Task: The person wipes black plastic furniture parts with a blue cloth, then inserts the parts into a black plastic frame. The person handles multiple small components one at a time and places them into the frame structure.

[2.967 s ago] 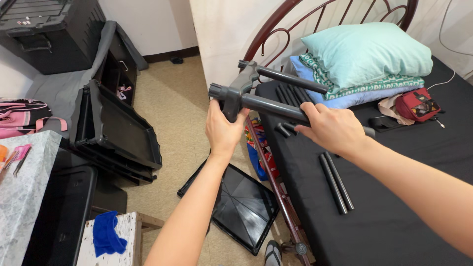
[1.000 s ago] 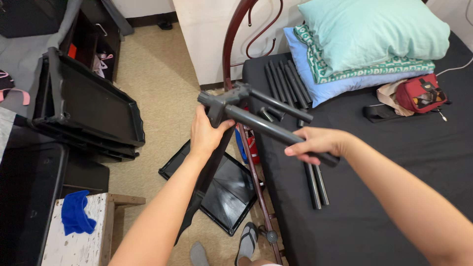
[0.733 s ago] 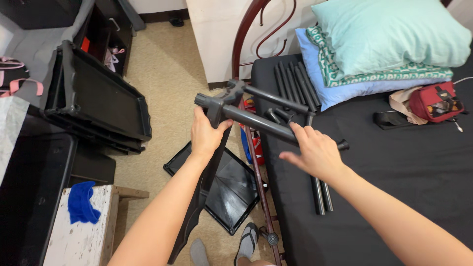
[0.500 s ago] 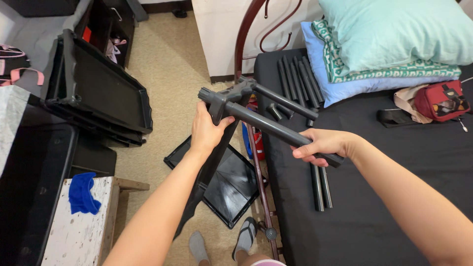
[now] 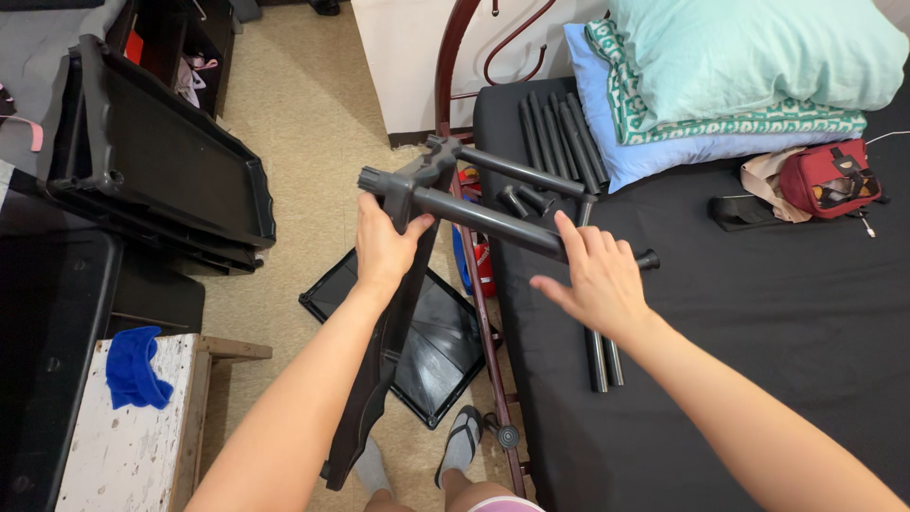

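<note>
Nearest, a whitewashed wooden stool (image 5: 142, 446) carries a crumpled blue cloth (image 5: 133, 365). Above the beige floor (image 5: 303, 104), the left hand (image 5: 384, 248) is clamped around the joint end of a dark grey plastic frame of round tubes (image 5: 483, 216), held in the air at the bed's edge. The right hand (image 5: 592, 280) lies open, fingers spread, on the tube's far end. Beyond them, loose grey tubes (image 5: 555, 133) lie on the black bedsheet (image 5: 758, 313) — beside stacked pillows (image 5: 739, 76).

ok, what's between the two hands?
Head view: a dark grey tube spans from the left hand to the right hand; nothing else lies between.
</note>
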